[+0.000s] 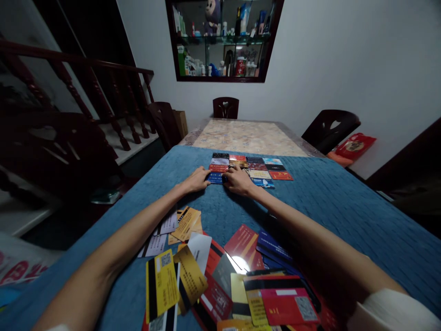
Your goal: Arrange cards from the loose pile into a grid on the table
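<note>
A blue card (216, 178) lies flat in the front row of a grid of cards on the blue cloth. My left hand (197, 179) is at its left end, fingers curled and pinched against the edge. At the card's right end, my right hand (237, 180) bends its fingers down onto it and hides part of the neighbouring cards. Just behind sits a red card (217, 168). To the right are a cream card (260, 174), an orange-red card (280, 175) and another blue card (263, 183).
A loose pile of cards covers the near cloth, with a yellow card (161, 285), a red card (246, 243) and dark blue cards (274, 246). The blue cloth (165, 184) covers the table's near part. Chairs (225, 107) surround the table; a glass-shelved cabinet (220, 38) is in the wall.
</note>
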`<state>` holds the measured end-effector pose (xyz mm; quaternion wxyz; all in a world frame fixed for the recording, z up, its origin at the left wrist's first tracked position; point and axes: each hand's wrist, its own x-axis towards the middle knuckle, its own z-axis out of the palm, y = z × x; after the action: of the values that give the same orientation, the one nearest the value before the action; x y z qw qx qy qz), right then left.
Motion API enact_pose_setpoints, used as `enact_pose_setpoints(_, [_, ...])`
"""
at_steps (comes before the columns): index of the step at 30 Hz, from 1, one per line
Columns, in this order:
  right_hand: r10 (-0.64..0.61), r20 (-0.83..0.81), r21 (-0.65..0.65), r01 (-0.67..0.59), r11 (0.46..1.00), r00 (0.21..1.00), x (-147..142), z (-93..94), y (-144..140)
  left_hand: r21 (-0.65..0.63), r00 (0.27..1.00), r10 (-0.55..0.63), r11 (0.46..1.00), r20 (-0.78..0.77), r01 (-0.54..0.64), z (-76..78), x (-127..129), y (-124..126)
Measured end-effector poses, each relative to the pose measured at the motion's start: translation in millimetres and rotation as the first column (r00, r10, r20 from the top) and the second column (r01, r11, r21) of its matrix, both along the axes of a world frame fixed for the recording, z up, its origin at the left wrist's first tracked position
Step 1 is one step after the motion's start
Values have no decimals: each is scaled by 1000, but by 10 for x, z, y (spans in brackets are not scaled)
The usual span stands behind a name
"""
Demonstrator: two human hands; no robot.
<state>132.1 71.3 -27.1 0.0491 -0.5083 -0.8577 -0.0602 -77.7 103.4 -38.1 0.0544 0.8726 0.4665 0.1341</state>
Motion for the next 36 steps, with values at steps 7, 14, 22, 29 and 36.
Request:
enact_pose_setpoints(7, [-1, -6, -5, 1, 1000, 1000, -5, -30, -12, -9, 999, 9, 1000, -40, -9, -17, -7, 20])
enact_pose_setpoints(14, [-10, 11, -13, 10, 1000, 1000, -17, 8, -23, 10, 997, 9, 1000, -79, -8, 13, 23, 10])
enact_pose_setpoints(22, [15, 42, -20, -15, 1000, 999, -13, 24, -25, 27, 998, 38, 999, -54, -37, 23, 44, 2])
enact_pose_setpoints(29, [-4, 71, -35, 7, 999, 997, -11, 36, -18, 32, 994, 57, 998, -92, -54, 63, 52, -35])
enact_pose_setpoints(36, [-3, 58, -12, 4, 1000, 998, 1, 30, -39, 11, 995, 73, 997, -70, -72, 101, 39, -103])
